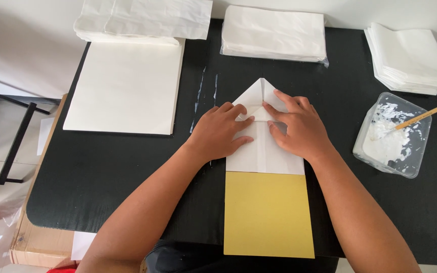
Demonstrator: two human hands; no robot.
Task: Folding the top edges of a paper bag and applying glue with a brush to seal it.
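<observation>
A white paper sheet [264, 154] with its far end folded into a point lies on the black table [127, 172]. Its near part rests over a yellow card [268, 215]. My left hand [221, 132] lies flat on the paper's left side, fingers pressing the folded flaps near the point. My right hand [297, 126] presses the right side, fingertips on the fold at the middle. Neither hand grips anything; both push down on the paper.
A stack of large white sheets [125, 88] lies at the left, with folded white bags [145, 20] behind it. More white bag stacks [274, 35] [410, 58] sit at the back and right. A clear glue tub [393, 136] with a wooden-handled brush [428, 114] stands at the right.
</observation>
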